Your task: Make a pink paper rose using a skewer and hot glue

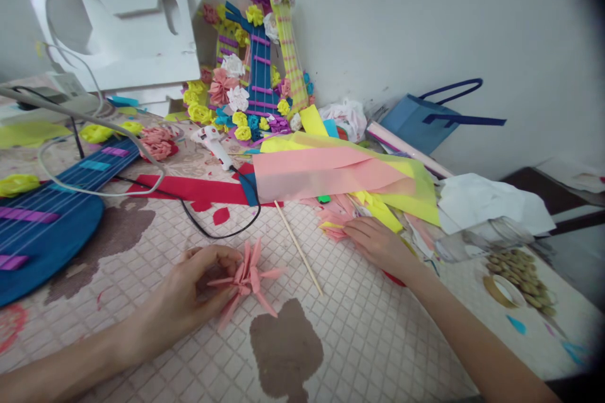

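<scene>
My left hand (pixel 203 283) pinches a pink paper flower (pixel 246 277) with thin pointed petals spreading out, held low over the patterned tablecloth (pixel 189 352). Further right, my right hand (pixel 378 242) reaches onto a small pile of pink paper pieces (pixel 334 223); its fingertips touch the pile, and whether they grip a piece is hidden. Between the hands lies a thin wooden stick (pixel 300 250). Behind the pile, sheets of pink paper (pixel 302 173) and yellow paper (pixel 423 192) overlap.
A white glue gun (pixel 213 146) lies at the back, its black cable looping forward. At left rests a blue paper guitar (pixel 57 245). Flower-covered guitars (pixel 262 75) lean on the wall. A jar (pixel 482 239), a tape roll (pixel 503 291) and a blue bag (pixel 418 123) are at right.
</scene>
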A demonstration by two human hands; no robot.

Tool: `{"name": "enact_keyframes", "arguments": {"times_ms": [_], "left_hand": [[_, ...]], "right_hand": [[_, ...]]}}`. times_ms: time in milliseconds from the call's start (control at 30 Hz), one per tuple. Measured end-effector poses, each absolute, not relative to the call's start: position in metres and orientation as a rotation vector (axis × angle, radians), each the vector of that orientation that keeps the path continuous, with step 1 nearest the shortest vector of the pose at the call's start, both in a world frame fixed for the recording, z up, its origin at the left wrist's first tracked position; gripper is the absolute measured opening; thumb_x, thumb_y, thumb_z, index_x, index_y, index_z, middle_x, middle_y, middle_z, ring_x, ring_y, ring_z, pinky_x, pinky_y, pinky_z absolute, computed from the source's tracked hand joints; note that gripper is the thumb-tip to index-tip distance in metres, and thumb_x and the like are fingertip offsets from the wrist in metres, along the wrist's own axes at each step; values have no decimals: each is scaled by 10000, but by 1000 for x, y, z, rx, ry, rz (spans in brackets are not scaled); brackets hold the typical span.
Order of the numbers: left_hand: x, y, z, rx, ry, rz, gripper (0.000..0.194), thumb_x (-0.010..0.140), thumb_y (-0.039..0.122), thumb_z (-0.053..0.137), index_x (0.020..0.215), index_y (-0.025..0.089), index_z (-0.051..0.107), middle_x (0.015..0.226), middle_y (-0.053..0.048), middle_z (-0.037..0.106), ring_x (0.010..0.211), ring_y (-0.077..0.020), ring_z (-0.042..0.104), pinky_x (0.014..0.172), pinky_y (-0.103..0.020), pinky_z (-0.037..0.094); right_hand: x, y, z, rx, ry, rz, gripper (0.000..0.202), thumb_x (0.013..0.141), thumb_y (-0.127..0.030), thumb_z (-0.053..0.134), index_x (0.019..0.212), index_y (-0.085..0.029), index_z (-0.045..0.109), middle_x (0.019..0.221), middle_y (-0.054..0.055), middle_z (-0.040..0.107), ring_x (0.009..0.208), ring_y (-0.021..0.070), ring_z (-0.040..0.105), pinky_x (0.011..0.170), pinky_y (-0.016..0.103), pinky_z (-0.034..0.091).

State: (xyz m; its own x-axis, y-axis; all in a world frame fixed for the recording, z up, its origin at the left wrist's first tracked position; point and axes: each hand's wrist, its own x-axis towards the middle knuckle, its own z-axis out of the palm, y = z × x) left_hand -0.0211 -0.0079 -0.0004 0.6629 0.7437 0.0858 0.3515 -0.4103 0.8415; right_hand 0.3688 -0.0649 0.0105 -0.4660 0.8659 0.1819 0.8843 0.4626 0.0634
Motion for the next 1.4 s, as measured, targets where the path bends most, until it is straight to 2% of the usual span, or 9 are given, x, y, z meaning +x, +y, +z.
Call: {"name": "enact_keyframes", "arguments": {"times_ms": [167, 367, 567, 700, 833, 1067, 1233, 1300, 1400], "left_hand": [[-21, -8, 3, 2001, 830, 582, 146, 849, 309, 551, 961, 221, 584, 982, -64, 638, 830, -187, 631, 729, -294, 541], [-19, -8, 7, 1997, 841, 569, 158, 835, 302, 560, 961, 211, 592, 970, -67, 647, 829, -190, 625, 723, -290, 543], [-22, -8, 1, 1957, 843, 589, 177, 836, 302, 575, 997, 228, 563, 995, -52, 638, 876, -200, 632, 758, -309, 556], [-22, -8, 3, 1880, 836, 631, 168, 843, 267, 565, 1003, 222, 542, 1004, -47, 630, 917, -193, 627, 793, -315, 557], [-21, -11, 8, 1871, 839, 660, 158, 838, 275, 569, 982, 218, 539, 981, -38, 631, 908, -188, 621, 762, -294, 556], [-26, -6, 27, 1974, 833, 703, 240, 817, 271, 625, 1035, 235, 532, 1022, -27, 606, 976, -189, 577, 861, -313, 469], [19, 13, 57, 1405, 575, 626, 285, 803, 225, 666, 1060, 197, 544, 914, -20, 633, 863, -147, 614, 758, -253, 476], [54, 21, 61, 1133, 510, 617, 302, 743, 160, 721, 1014, 179, 588, 835, 3, 644, 782, -108, 614, 721, -207, 460], [109, 32, 55, 780, 435, 514, 200, 715, 114, 721, 898, 137, 642, 841, -30, 674, 744, -116, 631, 752, -241, 478]], "right_hand": [[366, -61, 12, -1592, -2330, -177, 298, 860, -105, 429, 1062, -212, 620, 1057, 81, 662, 1002, 234, 588, 917, 457, 461], [359, -46, 34, -1745, -2007, 188, 216, 867, -199, 457, 992, -225, 630, 991, 62, 674, 918, 220, 622, 804, 384, 498], [352, -36, 34, -1782, -1992, 516, 161, 855, -233, 479, 923, -205, 622, 883, 34, 685, 778, 182, 629, 689, 307, 496], [350, -37, 27, -1785, -1988, 542, 154, 860, -252, 491, 936, -201, 614, 898, 37, 680, 790, 177, 625, 693, 296, 487], [349, -38, 21, -1796, -1936, 525, 165, 849, -246, 504, 962, -201, 615, 921, 47, 679, 798, 184, 626, 712, 312, 487], [343, -38, 15, -1732, -1885, 580, 174, 862, -234, 476, 974, -195, 603, 945, 51, 680, 819, 176, 639, 724, 304, 504], [335, -38, 12, -1715, -1947, 438, 188, 877, -214, 463, 996, -208, 609, 947, 44, 668, 839, 180, 615, 751, 313, 486], [334, -38, 8, -1735, -1952, 313, 172, 866, -197, 472, 958, -203, 617, 916, 52, 653, 842, 194, 591, 766, 335, 468], [335, -38, 0, -1744, -1935, 223, 150, 850, -171, 483, 921, -191, 614, 912, 65, 622, 873, 212, 561, 797, 361, 447]]}}
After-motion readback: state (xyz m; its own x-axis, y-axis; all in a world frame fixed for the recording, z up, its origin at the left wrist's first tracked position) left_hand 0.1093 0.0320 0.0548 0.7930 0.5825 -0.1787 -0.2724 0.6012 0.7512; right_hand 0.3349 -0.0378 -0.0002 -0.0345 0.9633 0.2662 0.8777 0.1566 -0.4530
